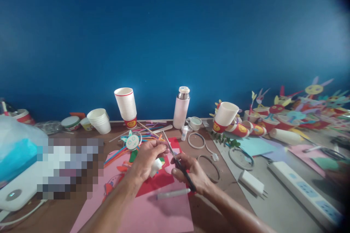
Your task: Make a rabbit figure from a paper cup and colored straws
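My right hand (193, 173) is closed round the black handles of a pair of scissors (183, 171), whose thin metal blades point up and to the left. Close beside the blades, my left hand (151, 156) is pinched on something small and orange, too small to name. A white piece (156, 166) shows under my left palm; whether the hand grips it is unclear. Beneath both hands lie red paper (157, 185) and pink paper (136, 213), with a white pen (173, 193) on them. A round animal face (132, 142) of pale paper is left of my left hand.
A stack of paper cups (125, 103), a pink flask (181, 111) and another cup stack (226, 114) stand along the blue wall. Decorated cups crowd the right back. A power strip (304, 189) and charger (253, 184) lie right; a white device (24, 185) is left.
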{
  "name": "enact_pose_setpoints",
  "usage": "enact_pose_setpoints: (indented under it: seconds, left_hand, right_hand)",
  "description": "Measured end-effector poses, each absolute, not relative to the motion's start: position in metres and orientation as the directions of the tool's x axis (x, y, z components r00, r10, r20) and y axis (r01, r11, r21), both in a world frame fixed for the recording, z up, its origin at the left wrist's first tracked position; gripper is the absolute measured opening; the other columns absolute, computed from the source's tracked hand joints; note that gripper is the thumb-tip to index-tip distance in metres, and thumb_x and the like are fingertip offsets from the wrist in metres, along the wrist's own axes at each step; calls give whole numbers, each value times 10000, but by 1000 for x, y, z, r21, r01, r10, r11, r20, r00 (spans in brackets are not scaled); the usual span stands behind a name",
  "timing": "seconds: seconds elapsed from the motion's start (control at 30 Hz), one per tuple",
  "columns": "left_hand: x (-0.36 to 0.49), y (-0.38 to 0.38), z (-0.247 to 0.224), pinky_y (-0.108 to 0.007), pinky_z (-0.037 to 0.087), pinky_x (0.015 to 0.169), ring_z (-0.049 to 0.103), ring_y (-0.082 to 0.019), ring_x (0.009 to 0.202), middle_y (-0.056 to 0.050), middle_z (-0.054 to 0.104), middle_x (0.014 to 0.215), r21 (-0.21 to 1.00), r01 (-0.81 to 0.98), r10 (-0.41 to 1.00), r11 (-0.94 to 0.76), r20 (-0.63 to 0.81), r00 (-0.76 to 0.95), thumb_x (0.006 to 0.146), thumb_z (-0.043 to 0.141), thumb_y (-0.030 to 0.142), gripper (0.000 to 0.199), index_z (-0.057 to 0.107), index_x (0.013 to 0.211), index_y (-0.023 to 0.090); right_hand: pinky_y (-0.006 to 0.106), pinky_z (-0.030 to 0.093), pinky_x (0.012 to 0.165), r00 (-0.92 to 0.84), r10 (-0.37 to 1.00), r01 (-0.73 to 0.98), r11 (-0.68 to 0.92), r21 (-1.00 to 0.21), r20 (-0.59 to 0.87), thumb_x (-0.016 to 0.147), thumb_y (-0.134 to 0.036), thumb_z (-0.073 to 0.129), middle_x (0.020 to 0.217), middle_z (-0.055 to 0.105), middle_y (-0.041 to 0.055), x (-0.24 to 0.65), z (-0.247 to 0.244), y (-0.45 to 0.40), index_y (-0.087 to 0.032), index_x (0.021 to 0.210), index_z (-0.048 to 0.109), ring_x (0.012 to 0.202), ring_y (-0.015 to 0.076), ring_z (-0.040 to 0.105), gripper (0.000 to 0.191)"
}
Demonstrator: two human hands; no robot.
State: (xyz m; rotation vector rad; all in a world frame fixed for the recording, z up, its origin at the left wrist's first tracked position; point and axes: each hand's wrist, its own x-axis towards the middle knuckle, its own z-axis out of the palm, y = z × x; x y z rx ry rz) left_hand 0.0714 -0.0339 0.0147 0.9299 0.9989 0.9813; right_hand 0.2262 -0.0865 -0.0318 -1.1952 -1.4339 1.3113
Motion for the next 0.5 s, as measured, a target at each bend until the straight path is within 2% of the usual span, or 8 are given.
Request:
enact_pose_setpoints:
  seconds: [0.2, 0.5]
  left_hand:
    - [66, -30, 14, -218, 435, 605, 565, -93, 561, -1, 627, 581, 941, -189, 934, 282, -224, 278, 613, 644, 162, 76, 647, 676, 119]
    - [58, -27, 21, -189, 376, 516, 526, -80, 511, -5, 613, 542, 962, -75, 913, 261, -222, 342, 631, 637, 181, 95, 642, 691, 107]
  right_hand:
    - [195, 326, 481, -199, 980, 147, 16, -989, -14, 702, -269, 630, 587, 471, -48, 227, -32, -86, -160, 863, 560, 512, 75, 386, 206]
    - [196, 313, 481, -238, 971, 300, 43, -953, -31, 694, -249, 616, 567, 451, -55, 231, -21, -85, -158, 857, 569, 508, 78, 376, 192]
